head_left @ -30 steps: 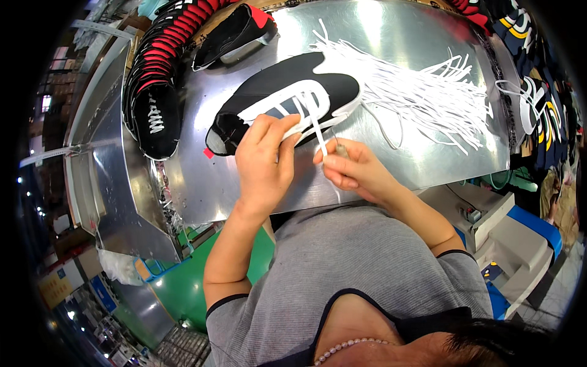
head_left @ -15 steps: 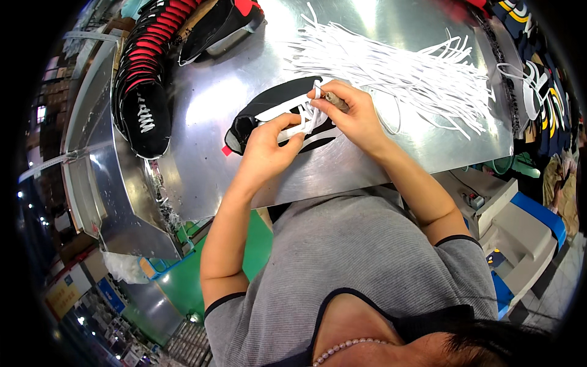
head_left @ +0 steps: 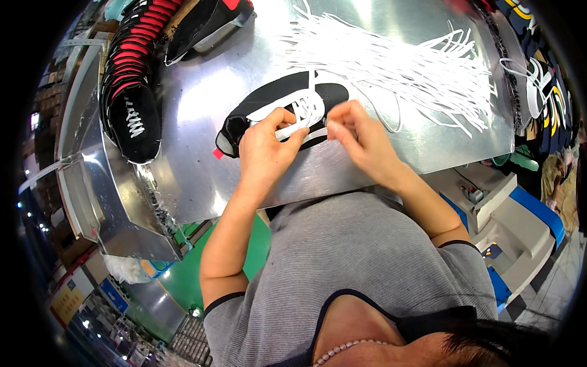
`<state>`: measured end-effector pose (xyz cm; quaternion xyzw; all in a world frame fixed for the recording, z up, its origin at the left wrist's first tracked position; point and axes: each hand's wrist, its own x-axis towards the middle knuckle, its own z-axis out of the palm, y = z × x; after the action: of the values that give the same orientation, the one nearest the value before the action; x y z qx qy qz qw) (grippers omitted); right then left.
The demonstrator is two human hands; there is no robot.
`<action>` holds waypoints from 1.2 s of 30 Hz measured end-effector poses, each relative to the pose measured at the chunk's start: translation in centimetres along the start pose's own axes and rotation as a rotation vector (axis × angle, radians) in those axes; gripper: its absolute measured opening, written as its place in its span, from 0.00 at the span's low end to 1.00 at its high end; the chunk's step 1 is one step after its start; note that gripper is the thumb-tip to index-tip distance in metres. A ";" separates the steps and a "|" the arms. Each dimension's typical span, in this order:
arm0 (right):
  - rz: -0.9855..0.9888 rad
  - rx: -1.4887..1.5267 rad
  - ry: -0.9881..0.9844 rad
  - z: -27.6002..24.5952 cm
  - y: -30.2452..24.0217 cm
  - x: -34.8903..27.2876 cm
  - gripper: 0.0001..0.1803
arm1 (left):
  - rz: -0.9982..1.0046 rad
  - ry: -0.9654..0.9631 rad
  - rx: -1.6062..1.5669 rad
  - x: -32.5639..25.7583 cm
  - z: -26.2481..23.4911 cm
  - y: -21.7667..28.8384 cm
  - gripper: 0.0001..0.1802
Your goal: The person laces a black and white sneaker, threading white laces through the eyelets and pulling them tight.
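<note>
A black and white shoe upper (head_left: 263, 98) with a red tab at its heel end lies on the metal table before me. A white shoelace (head_left: 317, 105) is partly threaded at its eyelets and loops over the top. My left hand (head_left: 269, 151) is closed on the near edge of the upper, thumb and forefinger at the white eyelet strip. Just right of the upper, my right hand (head_left: 365, 139) is closed, its fingertips bent together near the upper's near side. Whatever those fingers hold is hidden.
A bundle of white laces (head_left: 403, 67) spreads over the far right of the table (head_left: 202, 134). A row of nested black and red uppers (head_left: 133, 116) runs along the left edge. Another black upper (head_left: 211, 27) lies at the back; dark uppers (head_left: 553, 110) hang at far right.
My right hand has moved toward me and away from the eyelets. The brown-handled tool seen in it before no longer shows. The lace now lies in a wide loop over the upper.
</note>
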<state>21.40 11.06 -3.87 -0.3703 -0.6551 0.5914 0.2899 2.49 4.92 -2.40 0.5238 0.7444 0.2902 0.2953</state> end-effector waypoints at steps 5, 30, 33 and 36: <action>-0.007 -0.072 -0.024 0.4 1.2 -1.1 0.08 | -0.004 0.034 -0.006 0.1 0.3 0.3 0.12; -0.034 -0.392 0.070 -5.4 -3.4 0.5 0.10 | 0.465 0.175 0.309 -3.0 0.1 -1.1 0.07; -0.420 -0.316 -0.213 -1.1 -3.7 1.9 0.12 | 0.559 0.188 0.348 -3.1 0.4 -0.2 0.06; -0.390 -0.865 -0.348 1.9 -3.0 3.2 0.10 | 0.592 0.238 0.413 -3.2 0.2 -0.9 0.05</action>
<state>17.62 12.61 -1.33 -0.2233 -0.9357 0.2535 0.1014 3.01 1.63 -2.77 0.7273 0.6328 0.2656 -0.0016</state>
